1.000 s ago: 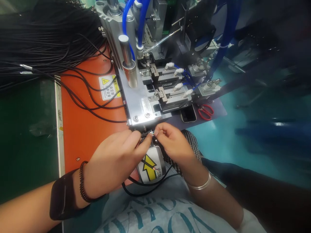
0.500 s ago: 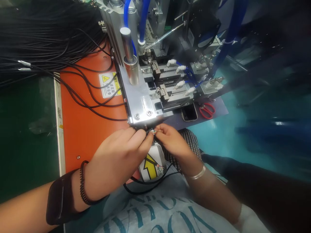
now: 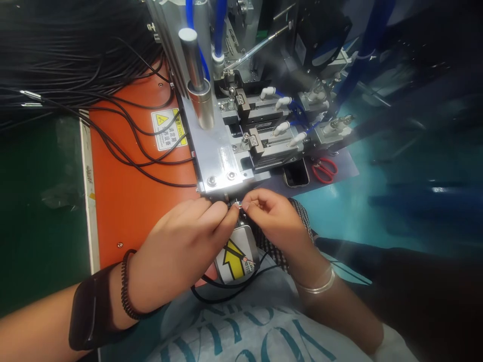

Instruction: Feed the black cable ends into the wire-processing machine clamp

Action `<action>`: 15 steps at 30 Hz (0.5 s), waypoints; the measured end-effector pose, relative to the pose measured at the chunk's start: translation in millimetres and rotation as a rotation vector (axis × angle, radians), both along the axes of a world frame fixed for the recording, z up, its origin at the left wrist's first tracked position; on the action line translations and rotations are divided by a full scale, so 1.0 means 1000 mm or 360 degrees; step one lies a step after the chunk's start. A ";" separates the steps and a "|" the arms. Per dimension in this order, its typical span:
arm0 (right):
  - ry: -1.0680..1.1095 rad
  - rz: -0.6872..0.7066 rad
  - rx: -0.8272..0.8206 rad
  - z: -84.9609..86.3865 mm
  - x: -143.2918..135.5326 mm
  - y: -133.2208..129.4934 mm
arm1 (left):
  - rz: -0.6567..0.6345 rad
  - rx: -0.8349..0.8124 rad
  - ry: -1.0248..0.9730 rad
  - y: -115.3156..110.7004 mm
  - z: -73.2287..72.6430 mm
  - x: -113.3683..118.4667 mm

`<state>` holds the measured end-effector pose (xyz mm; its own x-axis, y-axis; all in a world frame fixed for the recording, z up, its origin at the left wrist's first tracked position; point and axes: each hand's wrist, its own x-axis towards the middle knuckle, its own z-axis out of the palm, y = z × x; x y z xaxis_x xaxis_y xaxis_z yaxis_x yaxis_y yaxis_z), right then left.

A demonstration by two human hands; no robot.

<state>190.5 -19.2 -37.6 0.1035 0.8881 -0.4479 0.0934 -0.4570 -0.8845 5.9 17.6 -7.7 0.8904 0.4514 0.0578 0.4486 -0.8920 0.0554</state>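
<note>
My left hand (image 3: 184,246) is closed, thumb and forefinger pinching a small shiny cable end (image 3: 237,204) in front of the machine's metal plate. At the other side of that piece, my right hand (image 3: 277,216) is curled in a pinch, its fingertips on the thin wires there; the fingers partly hide them. A black cable (image 3: 226,286) loops below my hands over my lap. Just under the fingertips sits a white guard with a yellow arrow (image 3: 234,261), and the stripped end of a cable lies across it.
The machine (image 3: 219,156) stands ahead, with blue air hoses (image 3: 221,30) and metal clamps. Many black cables (image 3: 75,55) are heaped at the left, several trailing over the orange bench (image 3: 124,201). A phone (image 3: 296,173) and red-handled scissors (image 3: 324,170) lie to the right.
My right hand has shifted slightly to the right and its wrist has turned a little. My left hand keeps its pinch almost in place. The view has moved slightly.
</note>
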 end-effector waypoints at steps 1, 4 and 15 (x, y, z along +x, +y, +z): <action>-0.0013 0.0010 0.0000 0.001 0.000 0.001 | -0.0003 0.0007 0.0004 0.000 0.000 0.000; 0.0006 0.0067 0.0010 -0.001 0.000 0.004 | 0.0012 0.0040 0.0038 -0.002 0.002 0.002; 0.0186 0.0029 0.0020 -0.003 0.002 0.004 | 0.0156 0.0106 0.0039 -0.006 0.007 0.008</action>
